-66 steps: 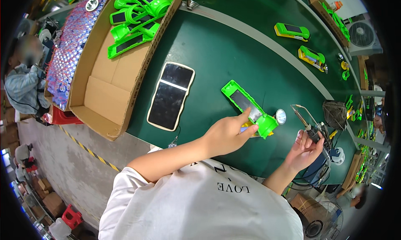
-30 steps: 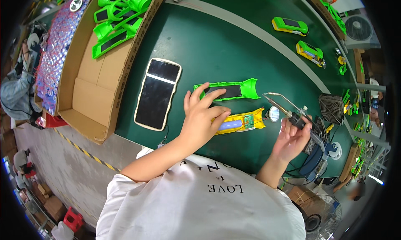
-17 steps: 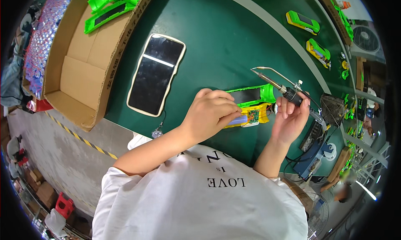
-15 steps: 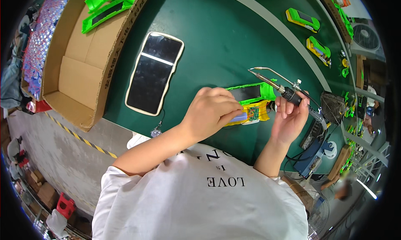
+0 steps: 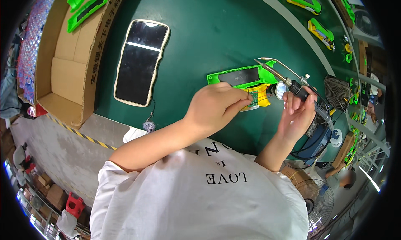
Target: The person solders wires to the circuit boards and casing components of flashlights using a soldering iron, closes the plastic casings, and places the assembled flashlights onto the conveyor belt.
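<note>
My right hand point(image 5: 297, 114) grips a soldering iron point(image 5: 295, 88) with a thin curved metal tube along it. The iron's tip points up and left, above the end of a green casing half point(image 5: 238, 76). Below that half lies a yellow casing half point(image 5: 263, 95) with a small green circuit board point(image 5: 254, 98) in it. My left hand point(image 5: 217, 105) covers the left part of the yellow half. Its thumb and fingertips are pinched together at the board; whatever they hold is too small to make out. A round lamp head point(image 5: 280, 89) sits at the right end of the casing.
A phone point(image 5: 140, 62) in a pale case lies left on the green table point(image 5: 188, 43). Beyond it stands a cardboard box point(image 5: 62, 79) with green casings point(image 5: 90, 10). Assembled green-yellow lamps point(image 5: 303, 1), a square fan point(image 5: 336, 92) and a blue soldering station point(image 5: 316, 144) stand to the right.
My left fingertips have shifted right along the yellow casing to the circuit board. The blue cell seen before is now hidden by that hand. My right hand still holds the iron.
</note>
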{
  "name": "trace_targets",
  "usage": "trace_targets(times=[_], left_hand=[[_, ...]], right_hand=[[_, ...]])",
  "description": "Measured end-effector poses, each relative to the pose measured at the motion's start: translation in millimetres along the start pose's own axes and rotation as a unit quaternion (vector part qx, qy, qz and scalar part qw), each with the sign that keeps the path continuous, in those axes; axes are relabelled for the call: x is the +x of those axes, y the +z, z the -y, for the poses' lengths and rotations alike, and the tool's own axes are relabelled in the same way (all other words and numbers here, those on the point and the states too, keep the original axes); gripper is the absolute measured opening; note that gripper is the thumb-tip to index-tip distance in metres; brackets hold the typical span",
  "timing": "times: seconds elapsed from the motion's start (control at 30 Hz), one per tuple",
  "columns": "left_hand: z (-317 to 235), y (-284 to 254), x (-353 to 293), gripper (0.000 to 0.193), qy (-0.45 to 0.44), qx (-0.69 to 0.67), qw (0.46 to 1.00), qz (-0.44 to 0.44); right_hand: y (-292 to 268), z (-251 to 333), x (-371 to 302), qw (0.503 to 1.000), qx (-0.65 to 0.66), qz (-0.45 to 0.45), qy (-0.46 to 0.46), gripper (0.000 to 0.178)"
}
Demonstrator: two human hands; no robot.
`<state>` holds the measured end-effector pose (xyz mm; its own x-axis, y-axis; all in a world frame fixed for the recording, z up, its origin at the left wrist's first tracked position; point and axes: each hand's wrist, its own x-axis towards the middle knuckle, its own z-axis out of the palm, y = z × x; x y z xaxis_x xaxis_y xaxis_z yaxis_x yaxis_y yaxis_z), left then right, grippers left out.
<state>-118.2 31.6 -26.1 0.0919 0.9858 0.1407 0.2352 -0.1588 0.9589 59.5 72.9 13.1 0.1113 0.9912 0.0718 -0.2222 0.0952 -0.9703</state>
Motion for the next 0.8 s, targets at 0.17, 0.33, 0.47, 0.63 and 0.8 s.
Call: trace_targets(times=[0.17,0.33,0.47,0.63,0.8], left_hand=[[-0.6,2.9,-4.8,0.007,-0.015,-0.025,0.999,0.019],[-7.6,-8.1,-9.4,0.007,0.010,0.034,0.999,-0.031],[-10.7,-22.2,-16.2,0.010,-0.085,0.068,0.991,-0.073],[1.9,-42.4,-21.6,0.011,-0.052,0.198,0.977,-0.059],[6.8,-44.2,-24.6,0.009,-0.070,0.197,0.977,-0.050]], right_hand=[[-3.0,0.2,-4.3,1.000,-0.002,-0.011,0.009,0.025],[-1.3,1.1,-5.4,1.000,-0.006,0.004,0.017,0.030],[10.7,-0.6,-6.0,0.998,-0.057,-0.016,-0.006,0.032],[27.7,-11.5,-7.6,0.998,-0.037,0.040,0.016,0.026],[37.1,-26.3,-12.8,0.997,-0.059,0.051,0.022,0.027]])
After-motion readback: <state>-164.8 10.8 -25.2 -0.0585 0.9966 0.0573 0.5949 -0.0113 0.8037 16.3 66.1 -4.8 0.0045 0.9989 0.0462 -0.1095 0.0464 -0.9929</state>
